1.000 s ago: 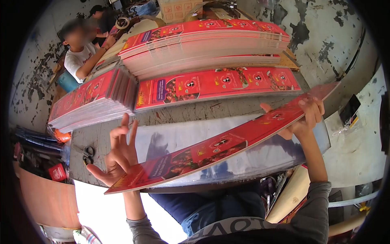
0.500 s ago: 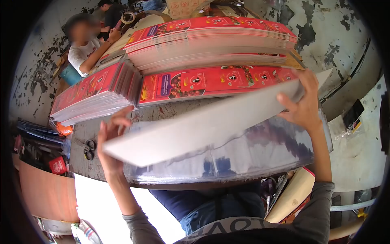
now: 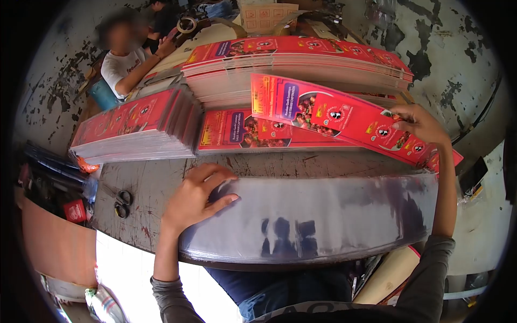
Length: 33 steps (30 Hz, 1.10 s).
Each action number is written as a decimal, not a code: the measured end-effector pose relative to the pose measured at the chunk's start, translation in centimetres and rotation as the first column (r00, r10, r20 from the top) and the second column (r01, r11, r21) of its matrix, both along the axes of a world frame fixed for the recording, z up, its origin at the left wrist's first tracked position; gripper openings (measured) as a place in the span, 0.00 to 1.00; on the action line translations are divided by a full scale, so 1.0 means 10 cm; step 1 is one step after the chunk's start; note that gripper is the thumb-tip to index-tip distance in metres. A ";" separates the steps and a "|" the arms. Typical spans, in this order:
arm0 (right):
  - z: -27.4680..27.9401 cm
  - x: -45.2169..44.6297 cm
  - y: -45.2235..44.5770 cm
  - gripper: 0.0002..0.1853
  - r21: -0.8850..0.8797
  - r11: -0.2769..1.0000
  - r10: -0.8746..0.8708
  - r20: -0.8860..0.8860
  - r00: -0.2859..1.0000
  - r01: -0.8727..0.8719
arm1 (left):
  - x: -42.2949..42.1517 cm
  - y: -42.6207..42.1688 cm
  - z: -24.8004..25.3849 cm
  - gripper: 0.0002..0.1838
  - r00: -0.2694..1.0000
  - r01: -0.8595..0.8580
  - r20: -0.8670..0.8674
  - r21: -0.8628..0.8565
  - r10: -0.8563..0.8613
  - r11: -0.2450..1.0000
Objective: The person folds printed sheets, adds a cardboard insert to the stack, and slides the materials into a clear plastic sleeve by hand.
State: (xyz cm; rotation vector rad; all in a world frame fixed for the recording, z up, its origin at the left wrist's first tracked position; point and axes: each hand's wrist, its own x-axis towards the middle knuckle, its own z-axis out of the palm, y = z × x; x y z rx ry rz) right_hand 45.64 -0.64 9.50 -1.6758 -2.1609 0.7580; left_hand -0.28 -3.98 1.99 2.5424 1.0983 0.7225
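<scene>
Where the worktable [image 3: 151,183] begins at L, a stack of red printed panels [image 3: 129,126] lies aslant toward the back, faces up, side edges pale & glossy. Black-handled scissors [image 3: 123,203] lie on the scratched tabletop in front of it, well apart. Behind the stack: co-worker in white T-shirt [image 3: 121,72], forearm raised; tape roll [image 3: 187,25] near that person's hand.

L hand [image 3: 196,199]: palm down, approx. half open, fingers curved, thumb spread away from them, over the L end of the clear plastic film [image 3: 312,215]. Thumb tip appears to rest on it; can't tell if fingers pinch an edge. Film lies flat along the front edge of the table, shiny, w/ dark reflections, esp. mid & R.

Behind film, flat on table: another red panel [image 3: 231,129], faces up, R part mostly covered from view. Tall panel stack [image 3: 291,64] stands behind that.

R hand [image 3: 423,124]: closed on upper edge of the "Saus Tiram Cap Panda" panel [image 3: 334,116], twd its R end; some fingers hidden. Panel is raised, printed side twd wearer, sloping down L to R, in front of tall stack, its R end by the R forearm.
</scene>
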 end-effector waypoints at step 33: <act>-0.43 -0.38 0.19 0.05 0.576 0.815 -0.009 0.128 0.992 -0.067 | -0.07 -0.01 -0.03 0.14 0.990 0.080 -0.142 0.550 -0.001 0.831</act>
